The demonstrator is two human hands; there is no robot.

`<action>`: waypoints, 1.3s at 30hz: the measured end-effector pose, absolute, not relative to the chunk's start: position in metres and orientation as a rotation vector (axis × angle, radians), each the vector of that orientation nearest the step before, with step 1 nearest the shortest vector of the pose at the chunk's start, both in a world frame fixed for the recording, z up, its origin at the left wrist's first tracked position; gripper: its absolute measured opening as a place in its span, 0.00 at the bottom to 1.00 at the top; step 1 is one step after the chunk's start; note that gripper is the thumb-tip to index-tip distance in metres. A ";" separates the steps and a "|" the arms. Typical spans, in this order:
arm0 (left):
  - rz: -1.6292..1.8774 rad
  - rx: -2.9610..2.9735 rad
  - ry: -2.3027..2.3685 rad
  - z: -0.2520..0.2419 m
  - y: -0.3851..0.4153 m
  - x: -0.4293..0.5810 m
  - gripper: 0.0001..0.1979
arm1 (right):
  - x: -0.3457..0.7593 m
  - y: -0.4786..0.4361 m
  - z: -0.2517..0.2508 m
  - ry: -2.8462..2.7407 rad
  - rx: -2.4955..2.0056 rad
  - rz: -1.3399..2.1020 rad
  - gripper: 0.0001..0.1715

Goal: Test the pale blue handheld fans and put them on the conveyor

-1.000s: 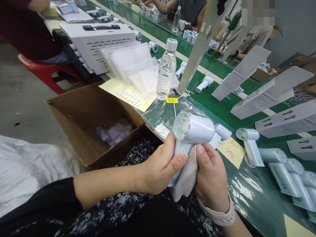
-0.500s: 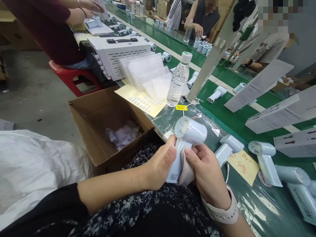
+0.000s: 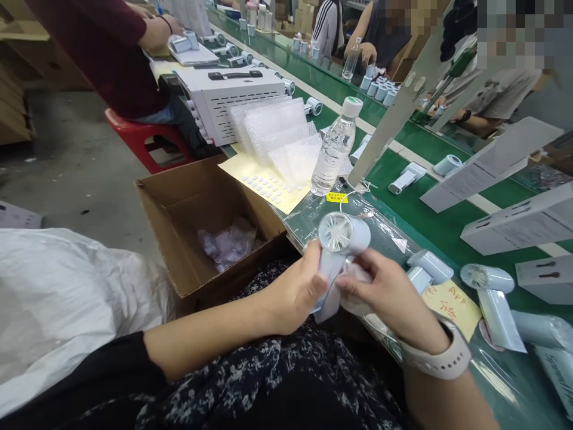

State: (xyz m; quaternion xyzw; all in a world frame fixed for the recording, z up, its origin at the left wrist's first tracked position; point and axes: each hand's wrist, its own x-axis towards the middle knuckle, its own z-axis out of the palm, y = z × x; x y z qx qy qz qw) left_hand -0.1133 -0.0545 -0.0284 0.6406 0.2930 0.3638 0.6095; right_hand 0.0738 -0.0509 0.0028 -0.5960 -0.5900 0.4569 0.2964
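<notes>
My left hand (image 3: 298, 292) is closed round the handle of a pale blue handheld fan (image 3: 342, 236), whose round head faces me above my lap. My right hand (image 3: 387, 292) presses a white cloth (image 3: 353, 301) against the fan's handle with pinched fingers; a pale watch strap sits on that wrist. Both hands are at the near edge of the green conveyor belt (image 3: 425, 221).
An open cardboard box (image 3: 179, 209) with crumpled plastic stands to my left. A water bottle (image 3: 335, 146), bubble bags (image 3: 277, 128), a yellow sticker sheet (image 3: 264, 182), more fans (image 3: 490, 286) and white cartons (image 3: 514, 224) lie around the belt. Other people work at the far side.
The fan has tilted and come lower toward my lap. My right hand has slid across the handle with the cloth. The view has shifted a little to the left.
</notes>
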 end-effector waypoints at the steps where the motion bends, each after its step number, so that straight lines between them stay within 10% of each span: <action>1: 0.823 1.411 0.657 -0.028 -0.054 -0.114 0.42 | 0.082 -0.044 0.006 -1.568 -1.651 1.120 0.23; 8: 0.778 0.864 0.447 -0.029 -0.057 -0.108 0.27 | 0.117 -0.024 0.000 -1.537 -1.744 0.249 0.35; 16: 0.464 1.775 0.731 -0.021 -0.052 -0.076 0.28 | 0.082 -0.096 -0.024 -1.263 -1.133 1.425 0.30; 22: 0.142 2.065 0.513 -0.036 -0.031 -0.039 0.31 | 0.212 -0.164 -0.004 -0.842 -1.792 0.625 0.36; 30: 0.673 2.483 0.536 -0.070 0.004 0.022 0.20 | 0.339 -0.331 -0.007 -0.510 -2.581 0.003 0.08; 39: 0.441 2.437 0.699 -0.065 0.001 0.038 0.17 | 0.336 -0.343 -0.047 -0.126 -2.780 -0.487 0.35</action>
